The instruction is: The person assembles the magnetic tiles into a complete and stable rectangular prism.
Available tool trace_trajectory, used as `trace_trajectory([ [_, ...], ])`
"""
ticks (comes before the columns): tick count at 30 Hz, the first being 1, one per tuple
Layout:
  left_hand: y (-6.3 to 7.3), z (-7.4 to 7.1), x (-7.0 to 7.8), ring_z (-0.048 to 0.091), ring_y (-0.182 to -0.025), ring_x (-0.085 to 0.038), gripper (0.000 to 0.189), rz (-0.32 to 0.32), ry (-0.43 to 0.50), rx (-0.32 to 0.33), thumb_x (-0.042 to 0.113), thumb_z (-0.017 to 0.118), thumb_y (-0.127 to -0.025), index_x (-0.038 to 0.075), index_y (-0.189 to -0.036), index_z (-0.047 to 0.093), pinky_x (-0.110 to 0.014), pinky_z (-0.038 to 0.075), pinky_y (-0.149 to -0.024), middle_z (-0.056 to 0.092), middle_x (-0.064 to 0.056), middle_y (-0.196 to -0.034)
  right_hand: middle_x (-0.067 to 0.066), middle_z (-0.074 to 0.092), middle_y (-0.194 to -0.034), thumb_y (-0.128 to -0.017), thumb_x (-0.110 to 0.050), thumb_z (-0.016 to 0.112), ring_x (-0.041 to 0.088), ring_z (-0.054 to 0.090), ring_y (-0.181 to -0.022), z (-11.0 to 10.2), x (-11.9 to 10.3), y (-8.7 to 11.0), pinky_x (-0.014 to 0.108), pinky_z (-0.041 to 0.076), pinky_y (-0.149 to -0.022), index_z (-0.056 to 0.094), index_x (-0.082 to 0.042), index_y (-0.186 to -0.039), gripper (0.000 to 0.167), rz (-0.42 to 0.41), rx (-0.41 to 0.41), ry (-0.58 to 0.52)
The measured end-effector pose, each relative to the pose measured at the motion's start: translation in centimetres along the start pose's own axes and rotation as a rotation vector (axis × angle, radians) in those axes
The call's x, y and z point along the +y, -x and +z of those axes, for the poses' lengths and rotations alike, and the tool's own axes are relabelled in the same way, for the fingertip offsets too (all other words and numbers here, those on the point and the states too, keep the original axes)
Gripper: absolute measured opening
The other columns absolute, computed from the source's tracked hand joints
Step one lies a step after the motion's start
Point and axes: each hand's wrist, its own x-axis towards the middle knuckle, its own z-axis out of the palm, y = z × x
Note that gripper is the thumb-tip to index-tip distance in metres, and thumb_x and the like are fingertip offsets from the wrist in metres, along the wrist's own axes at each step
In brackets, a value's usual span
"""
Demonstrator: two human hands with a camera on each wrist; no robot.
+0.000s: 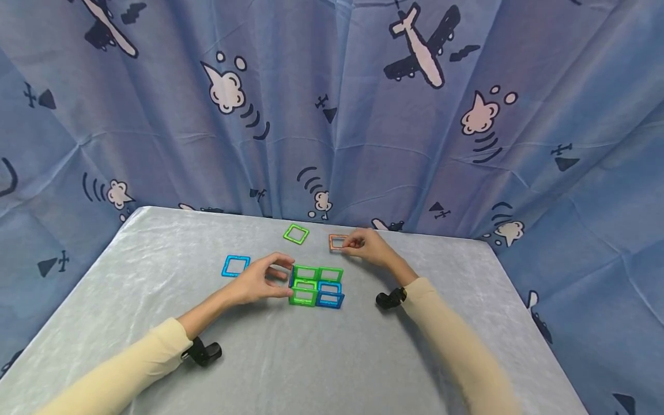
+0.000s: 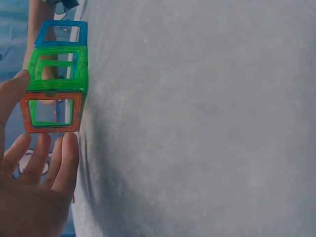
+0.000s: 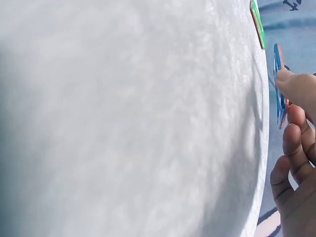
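A block of joined magnetic tiles [image 1: 304, 290], with green and blue square frames, stands mid-table. From the left wrist, an orange tile [image 2: 52, 129] closes its near end beside a green tile [image 2: 57, 85]. My left hand [image 1: 259, 280] spreads around that end, the thumb at the green frame and the other fingers apart from the orange tile. Behind the block and to its right, my right hand [image 1: 367, 245] pinches an orange square tile [image 1: 332, 243] between thumb and fingers. Seen edge-on in the right wrist view, this piece also shows a blue tile edge [image 3: 276, 61].
A loose blue square tile [image 1: 225, 266] lies left of the block, partly behind my left hand. Farther back is a loose green square tile [image 1: 289, 237]. The pale tablecloth [image 1: 332, 357] meets a blue patterned curtain [image 1: 358, 173] at the far edge.
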Motion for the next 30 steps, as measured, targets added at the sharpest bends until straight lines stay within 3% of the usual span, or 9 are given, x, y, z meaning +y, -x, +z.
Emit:
trace_trajectory([
  [14, 0.3, -0.1, -0.2, 0.060, -0.118, -0.039, 0.052, 0.005, 0.000, 0.012, 0.009, 0.079, -0.091, -0.002, -0.137, 0.056, -0.035, 0.056, -0.088, 0.056, -0.022, -0.135, -0.003, 0.064, -0.086, -0.090, -0.010, 0.080, 0.018, 0.056, -0.077, -1.3, -1.4, 2.9, 0.029, 0.048, -0.064, 0.079, -0.007, -0.094, 0.005, -0.106, -0.010, 0.004],
  [30, -0.1, 0.0, -0.3, 0.062, -0.116, -0.038, 0.051, 0.014, -0.010, 0.007, 0.009, 0.079, -0.091, -0.002, -0.136, 0.056, -0.033, 0.056, -0.087, 0.056, -0.022, -0.135, -0.004, 0.060, -0.081, -0.092, -0.007, 0.077, 0.017, 0.054, -0.075, -1.9, -2.3, 4.4, 0.030, 0.048, -0.063, 0.078, -0.009, -0.093, 0.003, -0.110, 0.017, -0.012],
])
